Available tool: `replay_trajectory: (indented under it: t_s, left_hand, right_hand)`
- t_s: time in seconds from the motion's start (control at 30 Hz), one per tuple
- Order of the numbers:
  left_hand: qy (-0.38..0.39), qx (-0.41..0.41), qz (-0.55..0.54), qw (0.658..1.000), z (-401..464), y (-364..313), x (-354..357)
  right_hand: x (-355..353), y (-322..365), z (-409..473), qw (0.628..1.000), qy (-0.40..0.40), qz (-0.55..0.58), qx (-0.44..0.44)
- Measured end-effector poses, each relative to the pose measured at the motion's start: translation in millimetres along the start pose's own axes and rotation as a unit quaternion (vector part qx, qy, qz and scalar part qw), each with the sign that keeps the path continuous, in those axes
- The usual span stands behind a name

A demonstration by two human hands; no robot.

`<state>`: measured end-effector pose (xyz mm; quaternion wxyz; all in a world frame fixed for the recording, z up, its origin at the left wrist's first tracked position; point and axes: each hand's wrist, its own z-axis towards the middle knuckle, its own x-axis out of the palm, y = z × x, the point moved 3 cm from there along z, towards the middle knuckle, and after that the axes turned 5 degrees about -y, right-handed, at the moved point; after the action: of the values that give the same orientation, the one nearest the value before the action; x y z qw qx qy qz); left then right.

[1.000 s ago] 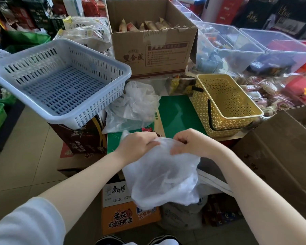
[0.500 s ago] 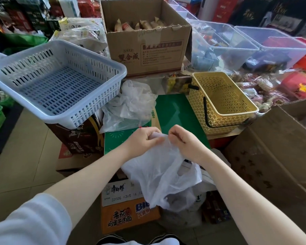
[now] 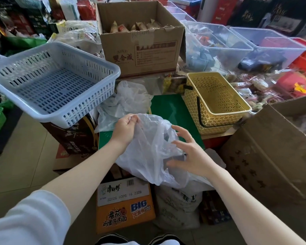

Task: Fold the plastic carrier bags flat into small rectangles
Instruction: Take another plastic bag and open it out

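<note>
A translucent white carrier bag [image 3: 148, 152] hangs crumpled in front of me, above the green board [image 3: 170, 110]. My left hand [image 3: 125, 128] pinches the bag's top edge and holds it up. My right hand [image 3: 187, 152] is beside the bag's right side with fingers spread, touching or nearly touching the plastic, gripping nothing. A heap of more crumpled white bags [image 3: 125, 101] lies behind, between the two baskets.
An empty grey-blue slotted basket [image 3: 48, 82] sits at the left on a dark box. A yellow lattice basket [image 3: 215, 103] stands at the right. A brown carton [image 3: 141, 38] is behind, an open cardboard box [image 3: 272, 147] at the right, an orange noodle carton [image 3: 124, 206] below.
My right hand has let go of the bag's top, dropped lower to the right and opened its fingers. My left hand still holds the top edge, and the bag has spread out.
</note>
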<state>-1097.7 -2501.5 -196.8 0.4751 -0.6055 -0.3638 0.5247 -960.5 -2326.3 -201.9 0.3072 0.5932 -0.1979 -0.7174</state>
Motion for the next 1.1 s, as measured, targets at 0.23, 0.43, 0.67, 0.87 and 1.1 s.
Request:
replay_trajectory:
  t_s: [0.23, 0.43, 0.67, 0.87, 1.1]
  left_hand:
    - [-0.113, -0.052, 0.125, 0.984, 13, 20, -28]
    - [-0.01, -0.003, 0.078, 0.997, -5, 11, 3]
    - [0.071, 0.042, -0.022, 0.996, -36, -30, 33]
    - [0.106, 0.067, -0.025, 0.992, -43, -27, 16]
    - [0.091, 0.077, -0.019, 0.993, -44, -15, 3]
  right_hand:
    - [-41, -85, -28, 0.897, -0.027, -0.234, 0.374]
    - [-31, -49, -13, 0.963, -0.005, -0.071, 0.259]
    - [-2, 24, 23, 0.99, -0.038, -0.132, 0.011]
    - [-9, 21, 36, 0.988, -0.144, -0.022, 0.05]
    - [-23, 9, 35, 0.986, -0.075, 0.111, 0.097]
